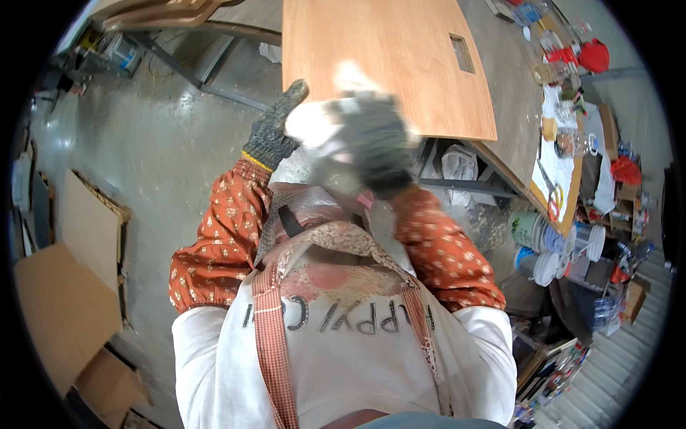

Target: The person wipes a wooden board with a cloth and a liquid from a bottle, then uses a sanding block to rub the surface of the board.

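A light wood-grain panel (371, 57) lies on the table in front of me, with a rectangular cutout near its right edge. My left hand (275, 129), in a dark knitted glove with a yellow cuff edge, is at the panel's near left corner. Its fingers look stretched out, though its inner side is partly hidden. My right hand (375, 143), in a similar glove, is smeared by motion over the near edge. It seems closed on a blurred white cloth (314, 125), which shows between the hands and above the right one.
At the right, scissors (550, 187) lie on a board beside plastic bottles and jars. White buckets (547, 266) stand below the table's right side. Cardboard sheets (68, 307) lean at the left. A metal table frame (214, 61) runs under the far left.
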### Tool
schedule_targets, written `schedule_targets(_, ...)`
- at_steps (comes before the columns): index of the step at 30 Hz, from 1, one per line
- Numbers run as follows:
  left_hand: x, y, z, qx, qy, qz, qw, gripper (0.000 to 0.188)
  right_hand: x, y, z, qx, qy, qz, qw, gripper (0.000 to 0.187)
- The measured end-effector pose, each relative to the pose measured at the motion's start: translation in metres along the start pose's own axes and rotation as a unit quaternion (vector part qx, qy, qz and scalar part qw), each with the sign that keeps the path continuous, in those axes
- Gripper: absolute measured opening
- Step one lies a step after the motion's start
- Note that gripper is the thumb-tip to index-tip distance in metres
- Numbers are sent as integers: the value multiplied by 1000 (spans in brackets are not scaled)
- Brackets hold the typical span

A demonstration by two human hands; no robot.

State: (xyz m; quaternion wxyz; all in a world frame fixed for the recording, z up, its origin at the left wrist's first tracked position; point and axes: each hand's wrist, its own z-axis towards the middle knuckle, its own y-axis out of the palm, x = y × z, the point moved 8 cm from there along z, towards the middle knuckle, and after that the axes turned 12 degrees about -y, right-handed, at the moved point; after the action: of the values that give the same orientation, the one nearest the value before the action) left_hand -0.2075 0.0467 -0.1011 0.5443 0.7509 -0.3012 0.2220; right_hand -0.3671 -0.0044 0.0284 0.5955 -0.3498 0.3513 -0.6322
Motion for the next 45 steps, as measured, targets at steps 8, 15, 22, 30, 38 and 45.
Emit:
schedule_targets(8,11,42,-13,95,26,-156,983,59,204,-130,-133,48,468,-92,877,48)
schedule_targets(15,21,27,-3,44,191,-82,977,40,38,-44,30,-1,-40,58,997,34)
schedule_targets(22,-4,44,-40,170,122,407,889,25,-55,-4,51,-126,-254,68,956,34)
schedule_targets(30,-40,9,24,82,310,-74,944,53,-37,-30,35,-114,-319,54,939,32)
schedule_targets(38,-31,6,-7,238,274,143,921,75,-25,-30,27,-87,-346,33,934,32)
schedule_targets(45,-7,31,-40,283,237,167,914,42,125,-65,10,3,44,243,969,30)
